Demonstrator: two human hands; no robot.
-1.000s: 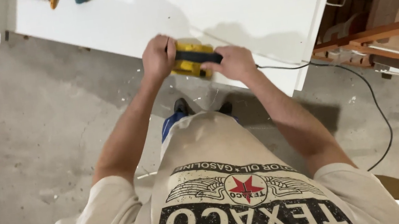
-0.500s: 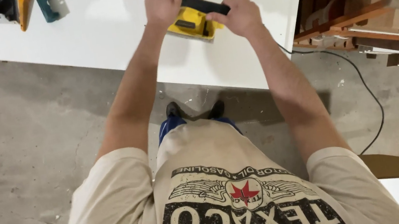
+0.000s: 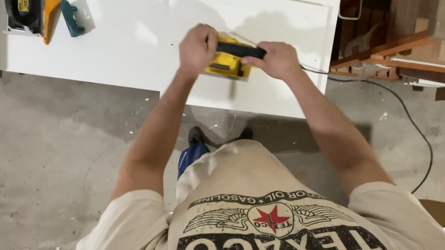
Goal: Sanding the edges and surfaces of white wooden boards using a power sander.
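Observation:
A yellow and black power sander [image 3: 230, 59] rests on a white panel door [image 3: 255, 26] lying flat in front of me. My left hand [image 3: 197, 48] grips the front knob of the sander. Around its black rear handle, my right hand [image 3: 277, 59] is closed. A black power cord [image 3: 402, 110] runs from the sander off the panel's right edge and down across the concrete floor.
Another yellow and black power tool [image 3: 32, 12] and a teal clamp handle [image 3: 70, 18] lie on the white surface at the far left. Wooden pallets and scrap blocks [image 3: 427, 41] with white cables sit at the right. Concrete floor [image 3: 35, 170] lies below.
The view has shifted, so the panel and sander sit lower and further right in frame than half a second ago. Both hands stay on the sander.

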